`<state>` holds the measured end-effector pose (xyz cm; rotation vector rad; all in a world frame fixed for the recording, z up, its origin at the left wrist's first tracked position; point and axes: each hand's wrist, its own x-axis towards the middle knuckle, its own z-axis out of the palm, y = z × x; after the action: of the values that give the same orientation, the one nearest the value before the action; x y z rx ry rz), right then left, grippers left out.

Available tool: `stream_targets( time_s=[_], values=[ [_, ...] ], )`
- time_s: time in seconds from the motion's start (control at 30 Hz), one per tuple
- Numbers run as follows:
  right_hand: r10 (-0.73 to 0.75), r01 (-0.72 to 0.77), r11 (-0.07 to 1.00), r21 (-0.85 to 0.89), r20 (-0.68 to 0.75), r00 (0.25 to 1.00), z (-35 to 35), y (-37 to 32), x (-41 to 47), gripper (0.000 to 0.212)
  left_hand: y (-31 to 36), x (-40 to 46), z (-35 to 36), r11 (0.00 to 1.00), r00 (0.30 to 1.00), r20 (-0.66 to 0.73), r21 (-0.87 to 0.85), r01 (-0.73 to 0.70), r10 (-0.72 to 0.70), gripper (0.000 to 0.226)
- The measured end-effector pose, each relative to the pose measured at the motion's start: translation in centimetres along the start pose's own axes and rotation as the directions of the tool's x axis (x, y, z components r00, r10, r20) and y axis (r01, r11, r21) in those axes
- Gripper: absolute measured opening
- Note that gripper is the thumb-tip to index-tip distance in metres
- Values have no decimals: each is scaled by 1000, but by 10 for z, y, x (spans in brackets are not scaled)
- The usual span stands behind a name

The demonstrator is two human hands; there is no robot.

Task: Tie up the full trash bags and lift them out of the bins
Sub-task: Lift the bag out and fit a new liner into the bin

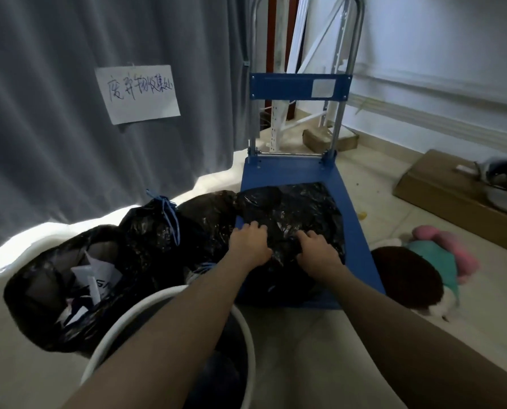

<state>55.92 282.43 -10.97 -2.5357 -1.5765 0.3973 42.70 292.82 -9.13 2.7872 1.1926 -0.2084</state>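
Observation:
A full black trash bag (299, 208) lies on the deck of a blue platform cart (287, 172). My left hand (250, 243) and my right hand (317, 252) both rest on the near part of this bag, fingers curled into the plastic. Left of the cart, a second black bag (152, 228) stands tied with a blue drawstring. Further left, a third black bag (54, 278) lies on the floor with white paper showing through it. A round white-rimmed bin (248, 329) stands under my left forearm; its inside looks dark.
A grey curtain (54, 113) with a handwritten paper sign (138, 94) hangs at the left. Right of the cart lie a plush toy (435, 255) and a flat cardboard box (441, 190). White metal shelf parts lean behind the cart's handle.

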Motion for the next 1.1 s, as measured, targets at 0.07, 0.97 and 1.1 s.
stream_targets(
  time_s=[0.07,0.97,1.1],
  values=[
    [7,-7,1000,1,40,999,14,14,-3,48,13,4,19,1000,998,60,-13,-17,18,52],
    [25,87,979,186,-528,849,-53,-26,-9,7,36,-24,-9,939,973,-171,-331,90,-154,51],
    [1,149,962,227,-552,834,-91,-49,-31,10,32,-37,-55,876,931,-257,-469,115,-259,21]
  ],
)
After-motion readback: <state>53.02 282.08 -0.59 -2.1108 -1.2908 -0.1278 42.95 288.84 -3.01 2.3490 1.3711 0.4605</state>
